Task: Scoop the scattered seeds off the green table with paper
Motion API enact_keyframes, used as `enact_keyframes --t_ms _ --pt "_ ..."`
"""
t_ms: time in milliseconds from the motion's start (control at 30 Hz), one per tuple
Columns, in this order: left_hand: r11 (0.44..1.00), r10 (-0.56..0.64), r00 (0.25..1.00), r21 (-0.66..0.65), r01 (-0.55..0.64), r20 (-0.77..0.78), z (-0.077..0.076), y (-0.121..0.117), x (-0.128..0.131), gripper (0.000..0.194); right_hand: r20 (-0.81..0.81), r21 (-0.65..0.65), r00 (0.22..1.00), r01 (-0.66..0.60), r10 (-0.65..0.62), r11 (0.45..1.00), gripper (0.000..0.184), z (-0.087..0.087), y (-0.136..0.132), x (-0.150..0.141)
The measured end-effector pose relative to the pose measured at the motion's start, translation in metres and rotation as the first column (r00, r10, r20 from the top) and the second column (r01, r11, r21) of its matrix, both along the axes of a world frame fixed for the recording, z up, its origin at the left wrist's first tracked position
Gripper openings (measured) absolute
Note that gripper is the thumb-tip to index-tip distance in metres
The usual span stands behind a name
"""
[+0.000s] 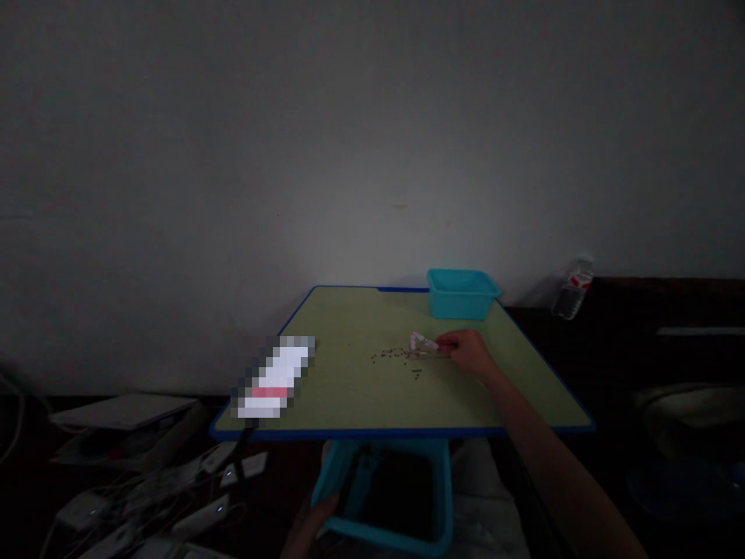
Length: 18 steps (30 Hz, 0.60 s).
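Note:
My right hand (470, 352) rests on the green table (349, 396) with its fingers closed on a small white and pink packet (423, 342). A trail of several small dark seeds or beads (391, 355) lies scattered on the tabletop just left of the packet. My left hand (308, 528) is low, below the table's front edge, gripping the rim of a turquoise stool or frame (396, 497).
A turquoise plastic tub (462, 293) stands at the table's far edge. A blurred-out white and pink object (273, 378) lies at the front left corner. A plastic bottle (573, 289) stands to the right by the wall. Cables and chargers (174, 505) clutter the floor on the left.

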<state>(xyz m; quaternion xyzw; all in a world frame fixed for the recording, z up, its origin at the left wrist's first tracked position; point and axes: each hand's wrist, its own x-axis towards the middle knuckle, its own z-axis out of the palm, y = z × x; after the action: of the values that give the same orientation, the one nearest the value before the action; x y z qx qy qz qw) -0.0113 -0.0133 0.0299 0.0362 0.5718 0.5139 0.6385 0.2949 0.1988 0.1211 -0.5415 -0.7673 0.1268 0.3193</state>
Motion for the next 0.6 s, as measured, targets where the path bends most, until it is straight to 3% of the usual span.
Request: enact_keyframes --t_ms 200,600 --pt "1.0 0.003 1.0 -0.003 -0.003 0.004 -0.004 0.002 -0.004 0.068 0.0 -0.011 1.0 0.029 -0.029 1.0 0.023 0.0 0.0 -0.001" --pt "0.989 -0.053 0.998 0.138 0.05 0.024 0.011 -0.012 -0.001 0.057 -0.056 -0.011 0.998 0.0 -0.001 1.0 0.024 0.003 -0.003 -0.005"
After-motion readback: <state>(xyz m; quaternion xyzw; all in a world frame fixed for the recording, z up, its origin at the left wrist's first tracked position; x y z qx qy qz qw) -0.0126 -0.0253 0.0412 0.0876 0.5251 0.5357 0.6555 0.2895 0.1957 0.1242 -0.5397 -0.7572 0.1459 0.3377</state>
